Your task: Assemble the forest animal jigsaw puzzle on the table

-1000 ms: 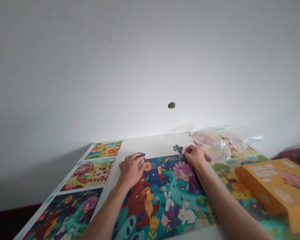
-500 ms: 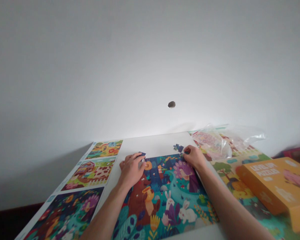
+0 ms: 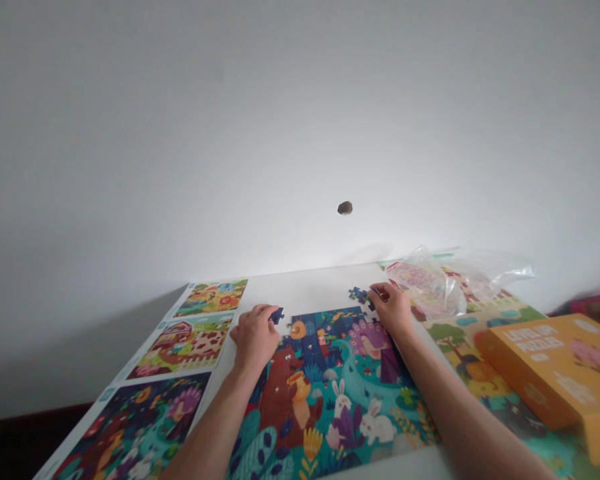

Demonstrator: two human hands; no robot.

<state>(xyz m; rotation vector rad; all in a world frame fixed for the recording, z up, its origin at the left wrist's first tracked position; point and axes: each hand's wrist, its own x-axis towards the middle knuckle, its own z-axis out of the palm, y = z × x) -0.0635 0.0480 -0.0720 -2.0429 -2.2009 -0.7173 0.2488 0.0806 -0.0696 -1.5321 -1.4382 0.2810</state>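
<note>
A forest-animal jigsaw puzzle (image 3: 330,393) lies on the white table, with gaps at its two far corners. My left hand (image 3: 257,337) is closed on a dark blue puzzle piece (image 3: 277,315) just outside the far left corner. Beyond the far right corner, my right hand (image 3: 391,308) pinches another dark blue puzzle piece (image 3: 374,299), partly hidden by the fingers. That piece is beside or touching some loose joined-looking pieces (image 3: 359,293); I cannot tell which.
Printed picture sheets (image 3: 180,347) lie along the left. On the right, an orange puzzle box (image 3: 545,373) rests on a colourful sheet (image 3: 450,340), with a clear plastic bag (image 3: 447,287) holding pieces behind it. A white wall (image 3: 280,167) with a hole rises behind the table.
My left hand has drawn a little left, away from the puzzle's far left corner, with its piece. My right hand has shifted slightly outward from the far right corner, toward the loose pieces.
</note>
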